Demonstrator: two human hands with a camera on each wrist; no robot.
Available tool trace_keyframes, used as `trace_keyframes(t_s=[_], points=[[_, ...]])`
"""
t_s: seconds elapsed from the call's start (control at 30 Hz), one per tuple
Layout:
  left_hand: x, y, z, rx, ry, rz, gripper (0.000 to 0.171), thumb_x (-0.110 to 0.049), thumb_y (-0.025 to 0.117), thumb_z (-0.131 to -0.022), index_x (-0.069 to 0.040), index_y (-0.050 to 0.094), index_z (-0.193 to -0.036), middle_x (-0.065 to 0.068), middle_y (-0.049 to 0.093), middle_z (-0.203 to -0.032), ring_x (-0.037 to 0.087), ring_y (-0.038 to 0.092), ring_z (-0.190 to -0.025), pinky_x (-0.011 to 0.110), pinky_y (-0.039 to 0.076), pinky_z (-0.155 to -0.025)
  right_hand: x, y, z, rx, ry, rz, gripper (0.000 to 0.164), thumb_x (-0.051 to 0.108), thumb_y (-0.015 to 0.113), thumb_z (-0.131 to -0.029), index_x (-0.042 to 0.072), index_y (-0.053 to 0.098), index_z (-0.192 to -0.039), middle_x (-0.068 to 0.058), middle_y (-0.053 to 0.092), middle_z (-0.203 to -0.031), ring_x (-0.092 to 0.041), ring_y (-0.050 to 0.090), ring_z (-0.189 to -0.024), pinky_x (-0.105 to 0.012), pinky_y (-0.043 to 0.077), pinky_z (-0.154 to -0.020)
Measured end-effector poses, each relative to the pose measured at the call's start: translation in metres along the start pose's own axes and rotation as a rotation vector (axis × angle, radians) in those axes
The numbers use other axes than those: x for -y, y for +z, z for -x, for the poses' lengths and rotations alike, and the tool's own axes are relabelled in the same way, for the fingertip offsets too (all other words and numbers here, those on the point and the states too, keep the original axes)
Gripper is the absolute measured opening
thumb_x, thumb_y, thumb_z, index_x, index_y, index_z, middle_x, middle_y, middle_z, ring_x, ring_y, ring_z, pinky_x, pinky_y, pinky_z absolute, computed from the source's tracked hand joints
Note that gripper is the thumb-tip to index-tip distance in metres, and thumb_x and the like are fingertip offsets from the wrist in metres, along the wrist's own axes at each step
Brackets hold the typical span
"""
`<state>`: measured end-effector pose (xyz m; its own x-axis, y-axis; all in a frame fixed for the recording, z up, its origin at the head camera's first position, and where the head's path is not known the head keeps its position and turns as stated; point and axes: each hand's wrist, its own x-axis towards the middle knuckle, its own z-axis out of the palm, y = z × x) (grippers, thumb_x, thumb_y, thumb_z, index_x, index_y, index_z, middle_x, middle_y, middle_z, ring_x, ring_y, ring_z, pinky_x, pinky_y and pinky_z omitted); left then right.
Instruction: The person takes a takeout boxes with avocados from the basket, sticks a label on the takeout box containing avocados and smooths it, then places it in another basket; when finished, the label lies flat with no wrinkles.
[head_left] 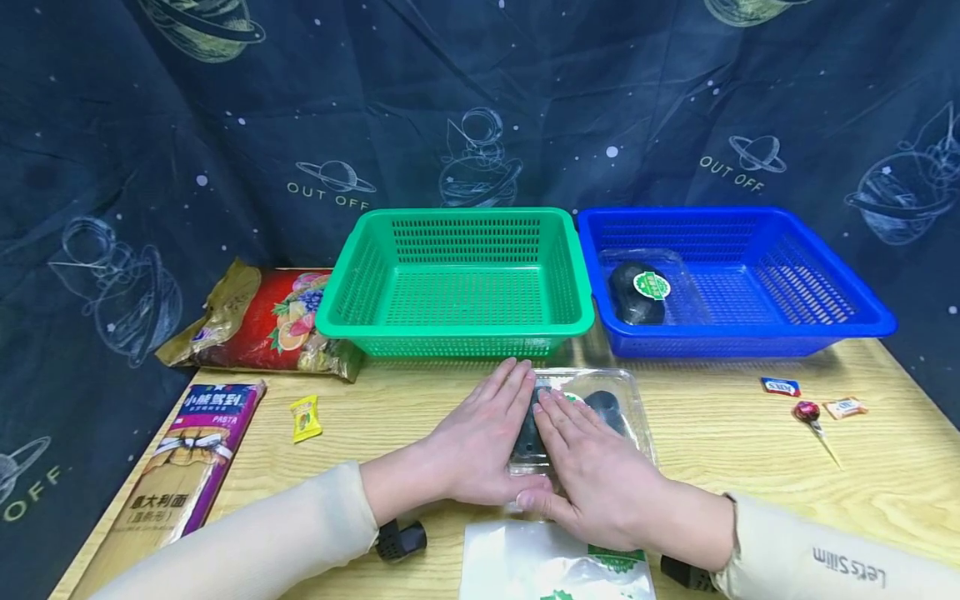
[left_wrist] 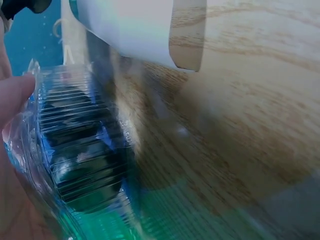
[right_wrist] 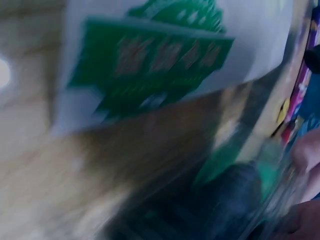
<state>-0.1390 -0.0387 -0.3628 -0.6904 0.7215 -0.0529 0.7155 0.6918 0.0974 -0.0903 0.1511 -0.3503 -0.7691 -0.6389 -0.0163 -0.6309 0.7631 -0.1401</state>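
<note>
A clear plastic clamshell box (head_left: pixel 636 390) lies on the wooden table in front of the green basket, holding dark oval fruits (head_left: pixel 604 408). My left hand (head_left: pixel 483 442) rests on the left part of its lid with straight fingers. Over the lid's middle lies my right hand (head_left: pixel 603 467), its fingers also straight. Both thumbs meet at the near edge of the box. In the left wrist view, the ribbed side of the box (left_wrist: pixel 85 145) shows two dark fruits behind it. Much of the lid is hidden under the hands.
A white sheet with green print (head_left: pixel 540 567) lies nearest me. Behind are a green basket (head_left: pixel 456 335) and a blue basket (head_left: pixel 750 330) holding another dark fruit pack (head_left: pixel 637 292). Left: red bag (head_left: pixel 277 317), pasta pack (head_left: pixel 195 450), yellow candy (head_left: pixel 306 418). Right: lollipop (head_left: pixel 807 411), small candies (head_left: pixel 782 387).
</note>
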Motion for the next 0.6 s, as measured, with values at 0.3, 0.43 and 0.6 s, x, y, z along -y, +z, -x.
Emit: trace_keyframes(t_s=[0.3,0.43,0.6], points=[[0.000,0.000,0.001,-0.002,0.003,-0.009,0.111,-0.074,0.046,-0.081,0.005,0.009,-0.150,0.021,0.005,-0.157,0.034,-0.002,-0.145,0.041,0.009,-0.117,0.001,-0.002,0.006,-0.012,-0.039,-0.157,0.076,0.055,0.032,-0.099,-0.004,0.027,-0.147,-0.017,0.024,-0.154,-0.028,0.014,-0.144,-0.045,0.017,-0.115],[0.000,-0.001,0.001,0.004,0.002,-0.002,0.113,-0.077,0.042,-0.081,0.005,0.008,-0.150,0.020,0.004,-0.158,0.033,-0.001,-0.145,0.039,0.008,-0.117,-0.007,0.001,0.015,-0.044,-0.077,-0.055,0.077,0.055,0.036,-0.098,-0.004,0.029,-0.146,-0.018,0.027,-0.153,-0.028,0.018,-0.143,-0.044,0.020,-0.114],[0.000,-0.002,0.001,0.008,-0.001,0.007,0.114,-0.078,0.042,-0.080,0.005,0.009,-0.150,0.019,0.004,-0.158,0.031,-0.001,-0.145,0.038,0.008,-0.117,-0.017,0.003,0.027,-0.092,-0.087,0.058,0.076,0.055,0.042,-0.096,-0.005,0.036,-0.144,-0.018,0.031,-0.151,-0.029,0.025,-0.141,-0.045,0.025,-0.112]])
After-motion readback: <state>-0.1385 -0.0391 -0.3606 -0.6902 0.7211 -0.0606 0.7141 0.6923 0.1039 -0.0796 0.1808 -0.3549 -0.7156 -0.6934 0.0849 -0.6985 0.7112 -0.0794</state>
